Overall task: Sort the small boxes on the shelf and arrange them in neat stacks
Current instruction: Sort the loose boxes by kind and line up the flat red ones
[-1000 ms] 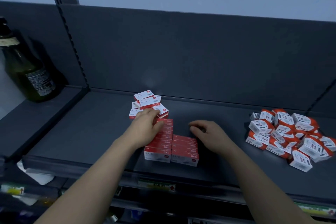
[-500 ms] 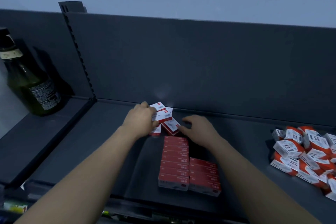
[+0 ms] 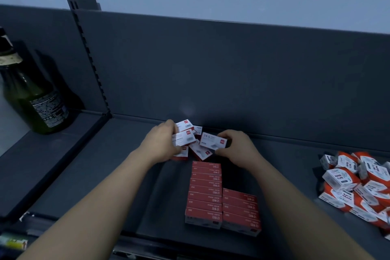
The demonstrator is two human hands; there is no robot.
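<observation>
on the dark shelf [image 3: 126, 175], a green bottle [image 3: 35, 95] stands well left of the two red box rows [image 3: 205, 194], and a heap of orange-and-white boxes [image 3: 346, 179] lies well right of them. the rows' boxes lie long side crosswise. just behind the rows, your left hand [image 3: 160, 145] grips white-faced boxes [image 3: 185, 137]; your right hand [image 3: 238, 150] pinches a 24/6 box [image 3: 213, 140], long axis crosswise, label up.

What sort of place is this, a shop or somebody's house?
Most likely a shop or its stockroom. The dark metal shelf has a slotted upright, many identical small red boxes lie in two rows at its front, and a heap of orange-and-white boxes lies to the right.
</observation>
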